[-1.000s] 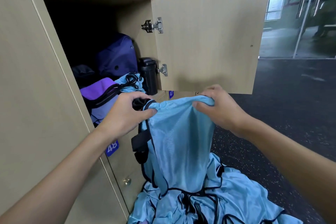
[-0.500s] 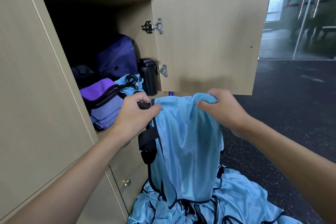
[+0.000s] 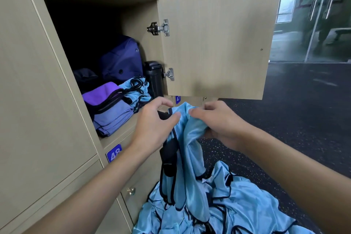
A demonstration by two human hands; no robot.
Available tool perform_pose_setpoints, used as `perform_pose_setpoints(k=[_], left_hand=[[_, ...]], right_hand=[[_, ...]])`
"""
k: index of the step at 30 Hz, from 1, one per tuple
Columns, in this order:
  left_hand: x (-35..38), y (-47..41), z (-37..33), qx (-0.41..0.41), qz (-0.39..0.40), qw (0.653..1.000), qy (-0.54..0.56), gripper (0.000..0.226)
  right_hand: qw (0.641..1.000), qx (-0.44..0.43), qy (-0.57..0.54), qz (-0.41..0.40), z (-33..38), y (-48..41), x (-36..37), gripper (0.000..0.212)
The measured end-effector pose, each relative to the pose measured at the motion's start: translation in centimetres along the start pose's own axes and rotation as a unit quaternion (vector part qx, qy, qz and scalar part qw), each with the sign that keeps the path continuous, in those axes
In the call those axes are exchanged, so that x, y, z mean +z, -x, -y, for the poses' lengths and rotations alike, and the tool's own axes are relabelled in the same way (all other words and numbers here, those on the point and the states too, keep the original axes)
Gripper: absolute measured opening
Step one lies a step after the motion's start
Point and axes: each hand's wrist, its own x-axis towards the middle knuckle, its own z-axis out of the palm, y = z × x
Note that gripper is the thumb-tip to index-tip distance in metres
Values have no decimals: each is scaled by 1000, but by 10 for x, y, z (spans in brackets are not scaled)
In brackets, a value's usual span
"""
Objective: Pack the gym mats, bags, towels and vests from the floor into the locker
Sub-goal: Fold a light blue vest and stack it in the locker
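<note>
Hanging from left hand (image 3: 152,129) and right hand (image 3: 220,125), vest (image 3: 190,159) droops.

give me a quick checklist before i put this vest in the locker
1. Locker door open wide: ok.
2. Grip: ok, left hand and right hand both pinch the blue vest at its top edge.
3. Vest folded: not ok, it hangs loose at full length.
4. Vest free of the vest pile on the floor: cannot tell, its lower end hangs into the pile.
5. Room in the locker: ok, open space above the folded vests.
</note>
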Motion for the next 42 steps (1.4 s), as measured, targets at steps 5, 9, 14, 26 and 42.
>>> perform_pose_setpoints(k=[5,9,14,26,42], left_hand=[[-1,-3,-3,-109,40,978,171,24],[-7,-4,-1,-100,25,977,185,48],[-18,-13,-10,-134,13,948,287,33],[-12,-1,-8,-98,39,966,236,97],[4,2,-3,32,90,990,108,67]], right_hand=[[985,6,-121,123,9,6,-1,33],[980,-14,-161,120,12,8,-4,24],[994,-100,48,2,-2,3,-11,42],[990,-140,-29,13,-11,6,1,73],[988,-105,-108,-36,-4,2,-13,46]])
